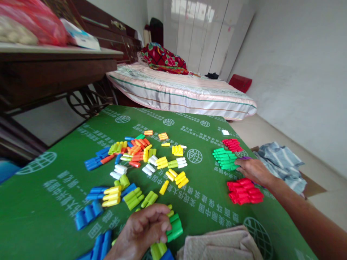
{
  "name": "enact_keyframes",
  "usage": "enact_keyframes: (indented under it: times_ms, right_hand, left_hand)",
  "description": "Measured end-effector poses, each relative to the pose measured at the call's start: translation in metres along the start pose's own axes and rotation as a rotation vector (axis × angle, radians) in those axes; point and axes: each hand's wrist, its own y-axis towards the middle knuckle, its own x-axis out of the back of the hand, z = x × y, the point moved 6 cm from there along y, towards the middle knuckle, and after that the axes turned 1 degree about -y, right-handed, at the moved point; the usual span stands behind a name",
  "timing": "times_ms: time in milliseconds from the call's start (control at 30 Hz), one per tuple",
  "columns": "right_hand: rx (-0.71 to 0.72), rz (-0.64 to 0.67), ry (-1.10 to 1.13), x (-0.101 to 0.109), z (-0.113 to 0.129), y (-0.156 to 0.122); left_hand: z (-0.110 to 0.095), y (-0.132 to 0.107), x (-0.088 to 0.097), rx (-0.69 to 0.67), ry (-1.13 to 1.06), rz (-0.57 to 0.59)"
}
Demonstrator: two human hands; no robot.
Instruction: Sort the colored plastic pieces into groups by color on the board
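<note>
Trainee: State the condition of both hands.

Instructor: The left hand (146, 228) is half curled, thumb and fingers close together beside the green piece (175, 228) at the near edge. Whether it grips that piece cannot be told. The right hand (253, 169) is nearly closed, fingertips against the end of the green stack (224, 159) on the right side of the green board (202, 213). Its hold, too, cannot be confirmed.

Trainee: What faults are possible?

Instructor: The stack consists of loose-looking, rounded pieces; uneven finger pressure could fan or topple it. The lower red stack (245, 191) lies just below the right hand, and a low wrist could disturb it. The upper red stack (232, 145) lies close behind the green one, so a push away could merge the colours. Near the left hand, lime pieces (133, 198) lie close to blue pieces (88, 215); a hasty pick could mix colours.

Trainee: List obstructions.

Instructor: A folded tan cloth (221, 245) occupies the near edge, between the left hand and the lower red stack. Scattered yellow pieces (181, 179) crowd the middle. Beyond the board's right edge lies a striped cloth (282, 162); a piece pushed over that edge could drop there. A bed (184, 90) stands beyond the far edge.
</note>
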Motion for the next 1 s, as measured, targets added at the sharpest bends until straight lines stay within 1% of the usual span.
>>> enact_keyframes:
  times_ms: [100,367,500,600,667,733,900,1000]
  right_hand:
    - [-0.001,-0.007,-0.008,-0.002,0.0,0.001]
    - [0.003,-0.032,-0.021,-0.002,-0.003,-0.001]
    - [-0.004,-0.057,-0.028,0.005,-0.003,-0.007]
    - [-0.001,-0.1,0.005,0.015,0.007,-0.013]
    - [0.039,-0.13,0.051,0.025,0.022,-0.017]
    - [0.112,-0.162,0.103,0.034,0.046,-0.023]
    - [0.349,-0.209,0.225,0.053,0.124,-0.045]
    - [0.442,-0.2,0.252,0.059,0.169,-0.059]
  left_hand:
    - [0.0,-0.001,0.0,-0.03,0.004,-0.017]
    - [0.003,0.0,0.0,-0.016,-0.01,-0.014]
    - [0.005,0.0,-0.001,-0.018,-0.031,-0.001]
    - [0.002,-0.001,-0.002,-0.025,-0.031,0.03]
    - [0.0,-0.002,-0.003,-0.022,-0.027,0.057]
    - [-0.003,-0.003,-0.004,-0.02,-0.032,0.071]
    - [-0.005,-0.004,-0.003,-0.046,-0.058,0.059]
    - [-0.007,-0.005,-0.002,-0.072,-0.065,0.055]
